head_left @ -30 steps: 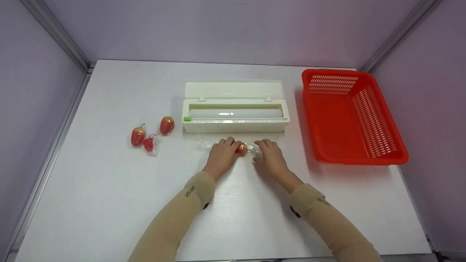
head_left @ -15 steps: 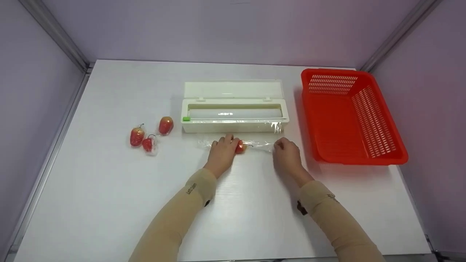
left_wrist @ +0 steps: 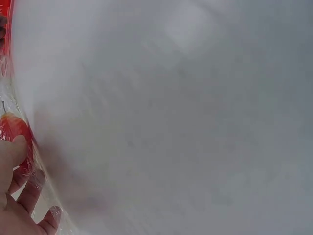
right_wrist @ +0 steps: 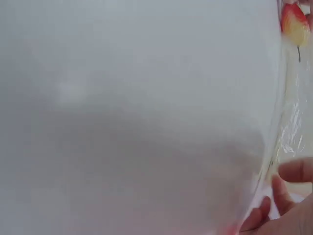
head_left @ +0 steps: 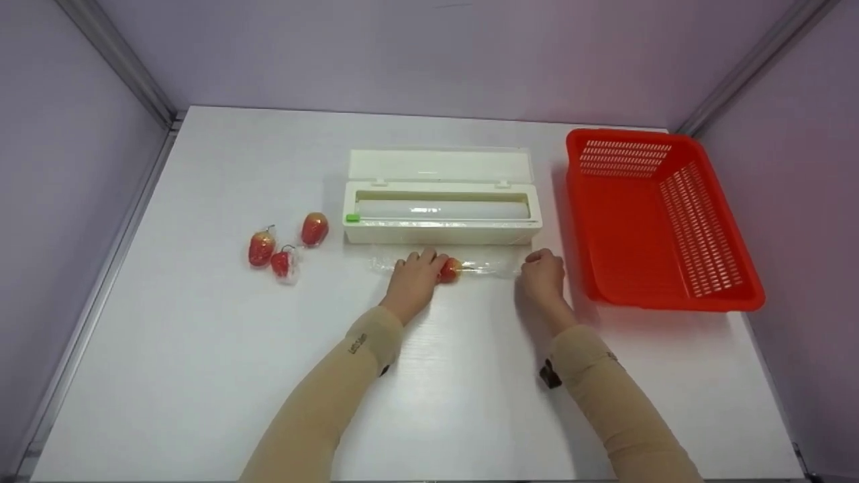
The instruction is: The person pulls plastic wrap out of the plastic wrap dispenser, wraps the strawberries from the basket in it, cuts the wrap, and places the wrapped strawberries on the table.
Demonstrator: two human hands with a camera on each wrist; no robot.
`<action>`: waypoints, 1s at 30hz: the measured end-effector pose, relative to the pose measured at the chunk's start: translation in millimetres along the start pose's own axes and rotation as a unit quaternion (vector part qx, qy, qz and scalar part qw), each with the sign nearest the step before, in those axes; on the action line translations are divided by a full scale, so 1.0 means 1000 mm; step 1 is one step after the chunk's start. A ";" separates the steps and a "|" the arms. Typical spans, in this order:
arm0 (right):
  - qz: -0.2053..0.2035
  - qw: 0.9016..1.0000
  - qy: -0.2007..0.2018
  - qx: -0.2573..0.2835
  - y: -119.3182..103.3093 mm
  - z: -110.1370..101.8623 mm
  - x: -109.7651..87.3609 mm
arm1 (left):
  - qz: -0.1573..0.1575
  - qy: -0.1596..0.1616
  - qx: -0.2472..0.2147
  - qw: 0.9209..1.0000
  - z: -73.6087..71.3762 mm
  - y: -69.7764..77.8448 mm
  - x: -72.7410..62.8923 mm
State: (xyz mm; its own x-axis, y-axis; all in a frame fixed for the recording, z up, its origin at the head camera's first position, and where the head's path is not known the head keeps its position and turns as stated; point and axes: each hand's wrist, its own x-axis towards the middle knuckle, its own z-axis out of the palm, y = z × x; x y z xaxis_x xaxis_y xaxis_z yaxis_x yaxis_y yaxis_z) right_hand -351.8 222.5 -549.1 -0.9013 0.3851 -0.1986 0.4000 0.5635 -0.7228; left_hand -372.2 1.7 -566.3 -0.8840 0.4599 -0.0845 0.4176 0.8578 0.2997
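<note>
My left hand point(head_left: 415, 282) holds a small red-and-yellow fruit point(head_left: 450, 270) with a thin dark stem, low over the table. Clear cling film point(head_left: 488, 268) surrounds the fruit and stretches out to both sides. In the left wrist view the thumb and fingers point(left_wrist: 30, 193) are around the fruit point(left_wrist: 13, 129), with film over some fingertips. Out to the right, my right hand point(head_left: 543, 275) pinches the far end of the film; the right wrist view has its thumb point(right_wrist: 296, 170) and index finger close together at the film's edge point(right_wrist: 293, 127).
Behind the hands stands a white cling film dispenser point(head_left: 443, 233), lid up, with a film roll point(head_left: 439, 209) and green slider point(head_left: 353, 218). Three wrapped fruits point(head_left: 315, 229) lie at left on the white table point(head_left: 201, 376). A red basket point(head_left: 607, 298) stands at right.
My right hand has moved right from beside the fruit, its fingers closing on the film and drawing it out straight. The left hand stays on the fruit. The head view has shifted slightly.
</note>
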 end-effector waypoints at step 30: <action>-0.319 0.932 -0.061 -0.162 -0.053 0.071 -0.029 | -0.100 0.100 -0.016 0.990 -0.010 -0.053 -0.038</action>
State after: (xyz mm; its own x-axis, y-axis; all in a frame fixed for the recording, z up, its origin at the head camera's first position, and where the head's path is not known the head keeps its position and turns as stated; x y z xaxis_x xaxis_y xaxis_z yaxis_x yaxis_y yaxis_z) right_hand -358.8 129.3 -552.0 -0.9770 -0.1794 0.1151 -0.2129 0.8478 -0.4857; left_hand -362.6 -63.7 -569.5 -0.9734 0.2249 0.0437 0.2267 0.9179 0.3258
